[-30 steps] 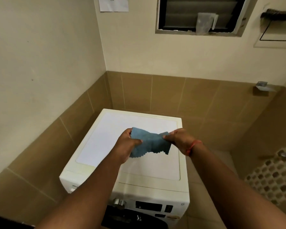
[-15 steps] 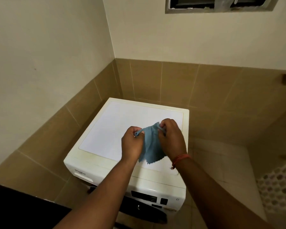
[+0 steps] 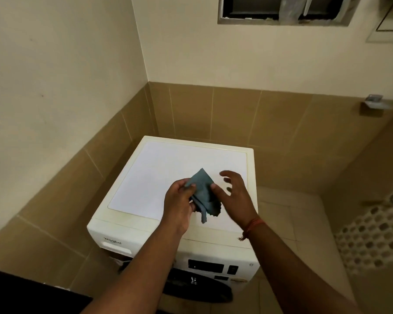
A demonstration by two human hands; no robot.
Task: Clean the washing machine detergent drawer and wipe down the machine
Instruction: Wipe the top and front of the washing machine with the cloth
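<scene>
The detergent drawer (image 3: 115,245) is seen closed at the washing machine's (image 3: 145,173) front left corner. Above the lid's front edge, a blue cloth (image 3: 203,196) is gripped by the left hand (image 3: 179,200). The right hand (image 3: 235,196) is held beside it, fingers spread and loosely curved, its thumb at the cloth.

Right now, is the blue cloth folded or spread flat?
Folded, loosely. The blue cloth is doubled over in the left hand, above the washing machine, not laid flat.

"Whirlpool" logo on detergent drawer front (image 3: 116,244) of washing machine (image 3: 243,250); other panel markings illegible.
</scene>
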